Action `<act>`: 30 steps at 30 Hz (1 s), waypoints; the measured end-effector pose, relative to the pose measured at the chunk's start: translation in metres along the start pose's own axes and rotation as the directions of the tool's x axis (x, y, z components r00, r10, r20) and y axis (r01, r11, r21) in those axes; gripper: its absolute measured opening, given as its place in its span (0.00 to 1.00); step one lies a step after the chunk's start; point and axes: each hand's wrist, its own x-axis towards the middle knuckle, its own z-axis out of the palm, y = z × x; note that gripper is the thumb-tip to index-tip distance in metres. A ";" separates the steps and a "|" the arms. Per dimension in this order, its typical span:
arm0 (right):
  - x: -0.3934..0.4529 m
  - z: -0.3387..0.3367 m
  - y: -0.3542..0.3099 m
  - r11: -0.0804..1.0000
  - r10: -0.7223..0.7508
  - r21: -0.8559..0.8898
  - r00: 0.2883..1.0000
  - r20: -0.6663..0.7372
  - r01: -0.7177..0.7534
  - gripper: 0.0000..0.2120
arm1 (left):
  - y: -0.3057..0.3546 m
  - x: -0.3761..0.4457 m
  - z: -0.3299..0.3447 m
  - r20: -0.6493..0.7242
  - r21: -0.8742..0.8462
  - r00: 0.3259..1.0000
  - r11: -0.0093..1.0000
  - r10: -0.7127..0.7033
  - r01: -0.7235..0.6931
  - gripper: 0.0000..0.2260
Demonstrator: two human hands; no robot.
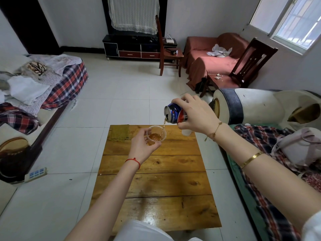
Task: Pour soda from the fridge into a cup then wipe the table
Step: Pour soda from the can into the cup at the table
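My right hand (197, 113) grips a blue and red soda can (174, 113), tipped to the left over the far end of the wooden table (156, 186). A thin brown stream falls from the can's mouth into a clear plastic cup (157, 135). Brown soda fills the cup's lower part. My left hand (141, 146) holds the cup from the left, fingers curled round its side. An olive-green cloth (119, 133) lies flat on the table's far left corner.
A second small white cup (186, 132) stands on the table under my right wrist. Sofas with plaid blankets flank the table at left (67, 84) and right (271, 136). A white power strip (35, 173) lies on the tiled floor at left. Two wooden chairs stand further back.
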 end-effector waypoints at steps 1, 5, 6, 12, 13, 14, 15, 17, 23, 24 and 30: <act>0.000 0.000 0.000 1.000 0.001 -0.001 1.000 0.001 -0.001 0.34 | 0.000 0.000 0.000 0.001 -0.001 1.000 1.000 -0.002 0.002 0.31; 0.000 -0.001 0.001 1.000 0.000 0.004 1.000 -0.004 0.000 0.34 | -0.001 0.001 0.001 -0.001 0.000 1.000 1.000 0.000 0.000 0.31; 0.000 -0.001 0.001 1.000 -0.001 0.005 1.000 -0.005 0.001 0.34 | 0.000 0.001 0.001 -0.003 0.005 1.000 1.000 0.001 -0.001 0.31; 0.001 0.000 0.001 1.000 -0.001 0.008 1.000 -0.004 0.001 0.33 | 0.001 0.002 0.002 -0.002 0.010 1.000 1.000 0.000 0.000 0.31; 0.001 0.000 0.001 1.000 -0.002 0.009 1.000 -0.005 0.002 0.33 | 0.000 0.002 0.002 -0.001 0.009 1.000 1.000 -0.001 0.001 0.31; 0.002 0.000 0.001 1.000 -0.002 0.009 1.000 -0.005 0.003 0.33 | 0.000 0.002 0.002 -0.002 0.009 1.000 1.000 -0.002 0.002 0.31; 0.002 0.000 0.001 1.000 -0.003 0.007 1.000 -0.004 0.003 0.33 | 0.000 0.002 0.002 -0.002 0.009 1.000 1.000 -0.002 0.002 0.31; 0.002 0.000 0.002 1.000 -0.003 0.008 1.000 -0.004 0.003 0.33 | 0.000 0.003 0.003 -0.003 0.009 1.000 1.000 -0.001 0.001 0.30; 0.004 0.001 0.003 1.000 -0.003 0.007 1.000 -0.004 0.003 0.34 | -0.001 0.005 0.005 -0.007 0.003 1.000 1.000 -0.005 0.005 0.31; 0.004 0.001 0.003 1.000 -0.003 0.007 1.000 -0.005 0.003 0.34 | -0.001 0.006 0.005 -0.007 0.002 1.000 1.000 -0.003 0.003 0.31; 0.006 0.002 0.004 1.000 -0.005 0.006 1.000 -0.011 0.005 0.34 | -0.001 0.007 0.005 -0.013 0.011 1.000 1.000 0.007 -0.007 0.30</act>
